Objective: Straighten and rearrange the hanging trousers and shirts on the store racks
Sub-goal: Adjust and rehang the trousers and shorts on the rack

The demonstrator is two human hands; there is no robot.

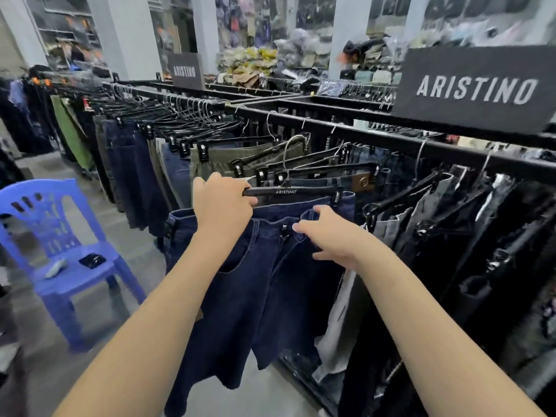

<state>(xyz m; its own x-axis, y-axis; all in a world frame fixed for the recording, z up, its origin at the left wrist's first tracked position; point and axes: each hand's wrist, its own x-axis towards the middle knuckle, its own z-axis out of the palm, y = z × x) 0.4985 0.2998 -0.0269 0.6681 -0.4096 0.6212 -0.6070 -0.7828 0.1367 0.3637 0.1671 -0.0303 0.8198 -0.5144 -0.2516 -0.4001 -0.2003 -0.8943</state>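
Blue chair (pixel 64 260) seen lower left. Hanger (pixel 293 191) gripped by left hand (pixel 224 207) at centre. Dark jeans (pixel 249 284) pinched at waistband by right hand (pixel 329 239), off rail (pixel 376 136). Step judged: clipping waistband straight. Next: hook returned to rail at right.

Two bare hands show, the left hand (pixel 222 206) and the right hand (pixel 328 239). There are two black signs lettered ARISTINO, one near (pixel 478 88) and one far (pixel 186 71). One blue plastic chair (pixel 57 236) stands on the floor, with two small objects on its seat: one black (pixel 92 260), one pale (pixel 55 267). The hanging trousers are too many and too crowded to count.
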